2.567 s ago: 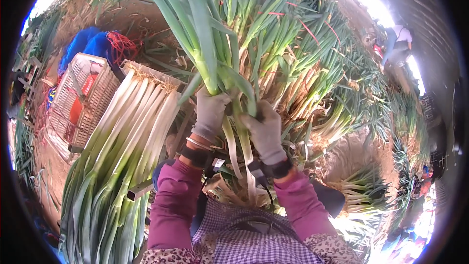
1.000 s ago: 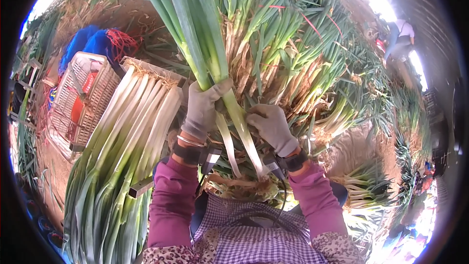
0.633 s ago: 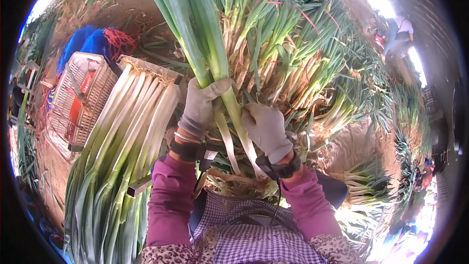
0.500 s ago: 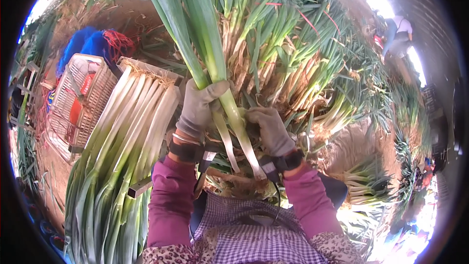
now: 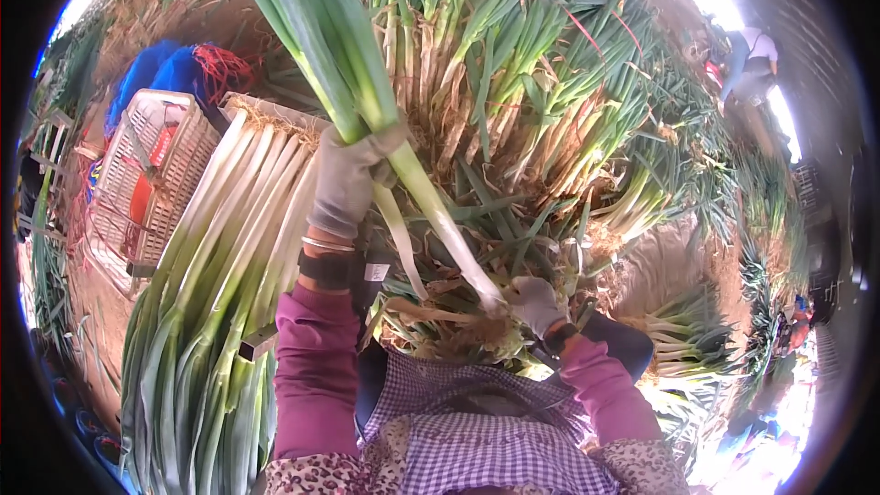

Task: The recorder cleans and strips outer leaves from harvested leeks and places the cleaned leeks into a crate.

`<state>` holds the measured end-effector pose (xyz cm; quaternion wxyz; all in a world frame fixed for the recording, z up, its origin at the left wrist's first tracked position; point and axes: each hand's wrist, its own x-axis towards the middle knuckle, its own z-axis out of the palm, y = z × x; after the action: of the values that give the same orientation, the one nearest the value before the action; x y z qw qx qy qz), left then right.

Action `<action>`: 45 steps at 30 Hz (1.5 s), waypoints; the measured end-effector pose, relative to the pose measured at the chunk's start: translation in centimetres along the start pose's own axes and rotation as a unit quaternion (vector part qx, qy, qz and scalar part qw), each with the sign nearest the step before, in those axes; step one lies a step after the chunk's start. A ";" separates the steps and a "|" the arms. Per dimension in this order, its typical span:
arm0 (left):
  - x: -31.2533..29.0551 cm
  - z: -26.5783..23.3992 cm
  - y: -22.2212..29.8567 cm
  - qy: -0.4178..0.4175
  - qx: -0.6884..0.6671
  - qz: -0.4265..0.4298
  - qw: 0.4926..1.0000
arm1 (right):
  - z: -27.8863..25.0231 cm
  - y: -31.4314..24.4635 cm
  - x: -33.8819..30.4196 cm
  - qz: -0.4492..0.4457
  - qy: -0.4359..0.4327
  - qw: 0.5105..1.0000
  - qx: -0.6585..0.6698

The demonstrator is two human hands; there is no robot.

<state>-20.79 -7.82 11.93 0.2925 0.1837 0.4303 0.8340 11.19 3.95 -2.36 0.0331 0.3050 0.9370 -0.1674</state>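
Observation:
My gloved left hand (image 5: 346, 179) grips two large green onions (image 5: 431, 199) around their pale green stems. Their leaves rise to the upper left, and their white root ends slant down to the right. Close beside the longer stalk's root end, my gloved right hand (image 5: 538, 304) has its fingers drawn together. What they pinch, if anything, is hidden. Left of my left arm, a row of cleaned green onions (image 5: 225, 229) lies with white ends away from me and leaves toward me. Peeled skins and leaf scraps (image 5: 449, 325) lie below the held stalks.
A pale plastic basket (image 5: 188, 188) with orange-red things inside stands at left, with blue netting (image 5: 151, 78) behind it. Unpeeled green onions (image 5: 550, 128) are heaped ahead and to the right. A metal bar end (image 5: 258, 343) juts by my left sleeve. Another person (image 5: 752, 64) bends at far right.
My right hand has moved down and right along the longer stalk, from mid-stem to its root end. My left hand has shifted slightly left and up with the green onions.

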 end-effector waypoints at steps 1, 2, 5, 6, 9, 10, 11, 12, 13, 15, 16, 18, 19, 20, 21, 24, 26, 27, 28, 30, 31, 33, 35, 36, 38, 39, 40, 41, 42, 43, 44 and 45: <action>-0.1 0.7 -0.4 -0.003 0.034 -0.001 0.999 | 0.7 1.4 -0.7 0.051 -0.024 0.998 -0.025; -0.2 1.1 -0.8 -0.011 0.069 -0.005 0.998 | 1.0 1.8 -0.9 0.058 -0.024 0.998 -0.024; -0.1 1.6 -2.2 0.010 0.041 -0.019 0.999 | 0.5 2.6 -0.7 0.075 -0.032 0.997 -0.016; -0.3 1.5 -2.3 0.050 0.046 -0.008 0.998 | -0.7 1.1 -0.3 0.082 -0.022 0.996 0.006; -0.1 1.9 -1.5 0.040 0.040 -0.020 0.998 | -4.6 -2.7 2.4 0.070 0.078 0.990 0.098; -0.3 1.8 -1.1 0.040 0.039 -0.026 0.998 | -6.1 -4.7 3.6 0.071 0.074 0.990 0.100; -0.6 2.3 -1.1 0.053 0.046 -0.015 0.997 | -7.8 -6.8 4.9 0.073 0.104 0.982 0.143; -0.5 2.5 -1.2 0.050 0.045 -0.016 0.998 | -8.8 -7.7 5.6 0.077 0.138 0.970 0.183; -0.4 2.5 -1.3 0.067 0.042 -0.002 0.997 | -7.8 -6.9 5.1 0.079 0.139 0.970 0.182; 0.5 2.3 -0.9 0.060 0.003 0.003 0.998 | -3.7 -2.4 2.2 0.024 0.003 0.999 -0.039; 1.2 1.4 -0.5 0.061 0.002 0.003 0.998 | -1.0 1.1 -1.1 0.017 -0.077 0.992 -0.096; 2.0 -0.2 0.6 0.078 0.016 -0.003 0.997 | -0.7 2.7 -2.8 -0.005 -0.161 0.976 -0.149; 1.9 -0.7 1.1 0.075 0.038 0.003 0.996 | -2.3 2.0 -2.7 0.092 -0.164 0.982 -0.036; 1.6 -0.9 0.9 0.078 0.041 -0.004 0.996 | -3.6 1.1 -2.9 0.201 -0.165 0.963 0.076; 1.8 0.0 0.5 0.094 0.030 0.005 0.995 | -3.8 1.7 -1.1 0.157 -0.132 0.976 0.078; 2.6 -1.2 0.1 0.082 0.091 0.009 0.992 | -3.5 -1.9 3.1 -0.027 -0.072 0.974 0.212; 3.1 -2.0 -0.2 0.109 0.004 -0.013 0.994 | -4.9 -5.7 2.2 -0.100 -0.116 0.941 0.302; 3.1 -0.4 -0.3 0.106 0.000 -0.010 0.994 | -2.8 -4.3 -0.2 -0.018 -0.158 0.929 0.334; 2.6 1.4 -0.3 0.144 -0.039 0.005 0.989 | -0.6 -2.7 -1.3 0.056 -0.205 0.905 0.368; 3.1 -1.9 -1.1 0.098 -0.045 0.010 0.994 | -3.7 -4.6 -0.3 0.055 -0.212 0.860 0.462; 2.2 -0.3 -1.6 0.126 -0.050 -0.039 0.990 | -4.8 -5.1 -0.2 0.093 -0.197 0.806 0.550; 2.3 1.2 -4.4 0.050 0.079 -0.103 0.990 | -7.8 -6.7 3.1 -0.042 -0.097 0.848 0.519; 1.6 1.8 -6.5 0.017 -0.058 -0.164 0.985 | -11.1 -9.3 4.5 -0.069 -0.091 0.866 0.487; 1.7 2.1 -6.0 0.014 -0.055 -0.169 0.984 | -11.8 -9.1 4.5 -0.025 -0.133 0.851 0.507; 2.4 1.3 -6.5 0.036 -0.042 -0.179 0.982 | -12.2 -8.7 3.6 0.010 -0.183 0.832 0.524; 2.6 1.2 -7.1 0.042 -0.040 -0.175 0.983 | -11.8 -8.2 1.8 0.038 -0.178 0.808 0.561; 2.8 1.6 -8.0 0.068 -0.028 -0.185 0.980 | -11.6 -7.8 0.2 0.069 -0.170 0.782 0.596; 3.1 2.1 -8.7 0.086 -0.016 -0.198 0.976 | -12.1 -7.9 -1.1 0.092 -0.147 0.795 0.581; 3.0 2.2 -9.3 0.082 -0.015 -0.199 0.976 | -12.0 -7.8 -1.8 0.092 -0.142 0.795 0.583; 2.6 2.3 -10.1 0.076 0.005 -0.211 0.974 | -12.0 -7.7 -2.4 0.069 -0.093 0.838 0.534; 2.5 2.6 -11.0 0.068 0.023 -0.226 0.972 | -12.0 -7.4 -3.1 0.049 -0.040 0.876 0.478; 2.6 3.0 -11.8 0.065 0.032 -0.243 0.967 | -11.9 -6.9 -4.1 0.096 -0.054 0.877 0.468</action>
<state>-17.21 1.09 4.02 0.4523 0.0285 0.5064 0.7336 10.95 0.44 11.49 -0.0468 0.3636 0.7123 -0.5985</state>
